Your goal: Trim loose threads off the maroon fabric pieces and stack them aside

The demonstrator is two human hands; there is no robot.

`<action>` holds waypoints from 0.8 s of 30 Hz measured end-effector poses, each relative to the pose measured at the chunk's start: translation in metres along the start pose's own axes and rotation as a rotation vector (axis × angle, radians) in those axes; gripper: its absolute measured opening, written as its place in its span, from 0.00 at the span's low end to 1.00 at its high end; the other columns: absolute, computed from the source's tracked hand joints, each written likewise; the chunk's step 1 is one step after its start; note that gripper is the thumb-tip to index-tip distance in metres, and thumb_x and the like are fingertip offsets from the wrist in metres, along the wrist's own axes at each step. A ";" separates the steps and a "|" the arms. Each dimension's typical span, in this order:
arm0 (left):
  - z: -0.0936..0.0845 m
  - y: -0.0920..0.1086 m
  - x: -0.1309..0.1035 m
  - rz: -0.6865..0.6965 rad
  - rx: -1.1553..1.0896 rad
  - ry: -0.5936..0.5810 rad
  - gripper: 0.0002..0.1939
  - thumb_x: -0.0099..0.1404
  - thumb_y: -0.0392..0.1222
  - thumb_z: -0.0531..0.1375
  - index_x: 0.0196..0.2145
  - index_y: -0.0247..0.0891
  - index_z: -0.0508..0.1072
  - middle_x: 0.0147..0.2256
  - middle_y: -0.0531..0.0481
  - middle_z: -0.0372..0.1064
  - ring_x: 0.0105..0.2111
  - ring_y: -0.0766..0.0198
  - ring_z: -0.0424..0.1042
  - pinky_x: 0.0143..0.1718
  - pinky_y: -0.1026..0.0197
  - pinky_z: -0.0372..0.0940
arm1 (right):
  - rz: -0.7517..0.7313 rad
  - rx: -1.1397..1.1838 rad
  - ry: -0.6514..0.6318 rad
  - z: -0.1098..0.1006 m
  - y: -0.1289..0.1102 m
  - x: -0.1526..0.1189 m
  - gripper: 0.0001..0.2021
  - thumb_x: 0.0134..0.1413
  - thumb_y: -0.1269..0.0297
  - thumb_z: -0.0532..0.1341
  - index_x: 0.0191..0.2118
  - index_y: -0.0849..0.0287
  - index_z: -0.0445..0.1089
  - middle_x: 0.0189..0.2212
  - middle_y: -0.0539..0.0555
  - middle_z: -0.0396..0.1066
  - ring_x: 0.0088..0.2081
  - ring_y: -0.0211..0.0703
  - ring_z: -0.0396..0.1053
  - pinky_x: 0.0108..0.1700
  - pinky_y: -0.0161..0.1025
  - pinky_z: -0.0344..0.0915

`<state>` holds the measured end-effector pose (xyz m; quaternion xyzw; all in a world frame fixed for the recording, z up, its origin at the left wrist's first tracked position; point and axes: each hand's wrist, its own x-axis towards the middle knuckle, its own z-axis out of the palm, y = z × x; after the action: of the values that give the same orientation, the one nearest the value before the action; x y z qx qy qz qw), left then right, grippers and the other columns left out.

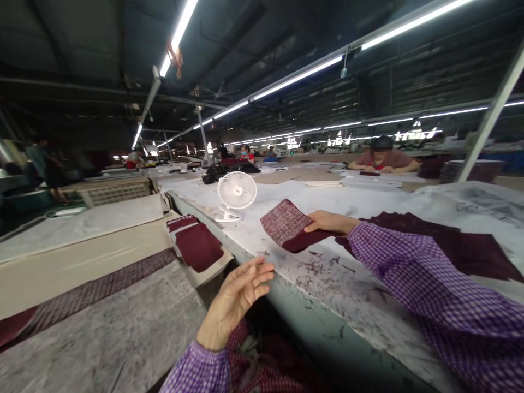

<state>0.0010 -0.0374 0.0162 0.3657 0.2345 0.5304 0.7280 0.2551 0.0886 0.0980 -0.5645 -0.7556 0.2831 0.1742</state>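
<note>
My right hand (328, 222) grips the edge of a maroon fabric piece (286, 221) over the white-covered table. Part of that piece shows a pale speckled face, and its lower part is plain dark maroon. My left hand (244, 284) is raised in front of the table edge, fingers apart, holding nothing. Beneath and beyond my right forearm lie more dark maroon fabric pieces (442, 240). To the left, a stack of cut maroon pieces (199, 246) rests on a board at the side table.
A small white fan (236, 191) stands near the table's left edge. Dark thread scraps (315, 266) litter the white table cover (368, 305). On the left table lies a long speckled maroon strip (102, 286). Across the table a person (382, 158) leans over the surface.
</note>
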 end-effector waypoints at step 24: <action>0.026 -0.029 0.061 0.662 1.469 -0.131 0.12 0.63 0.34 0.52 0.36 0.39 0.76 0.38 0.45 0.73 0.41 0.56 0.68 0.47 0.54 0.60 | -0.429 -0.649 0.085 0.036 -0.002 -0.094 0.10 0.48 0.72 0.53 0.28 0.60 0.71 0.27 0.54 0.71 0.28 0.40 0.65 0.31 0.35 0.54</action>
<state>0.0574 0.0078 0.0121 0.8315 0.3596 0.4063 0.1192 0.2611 -0.0096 0.0762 -0.4306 -0.8988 -0.0370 0.0729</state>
